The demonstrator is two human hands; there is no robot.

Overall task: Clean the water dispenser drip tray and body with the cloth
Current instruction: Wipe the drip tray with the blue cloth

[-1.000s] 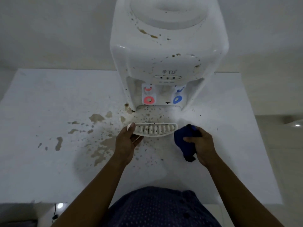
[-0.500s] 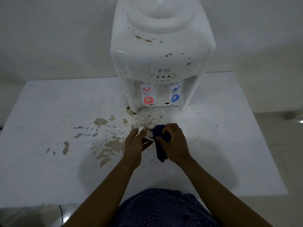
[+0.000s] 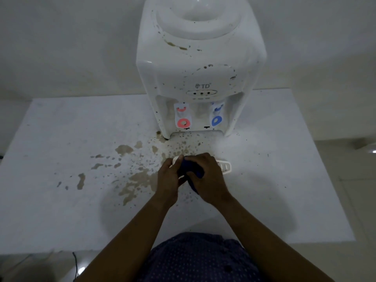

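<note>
We see a big white table (image 3: 61, 210) w/ brown spills (image 3: 138, 180) on it, and a pale wall behind. The white water dispenser (image 3: 199, 78) stands at the back, spotty w/ dirt. In front of it, off the machine, is the drip tray (image 3: 224, 166). Our left hand (image 3: 169, 180) curls shut on the tray's left end. Our right hand (image 3: 209, 178) squeezes the blue cloth (image 3: 190, 168) on the tray & hides its middle.

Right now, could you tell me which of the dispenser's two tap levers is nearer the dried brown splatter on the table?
The red-ringed tap lever, on the left; the blue-ringed tap lever sits farther right.
</note>
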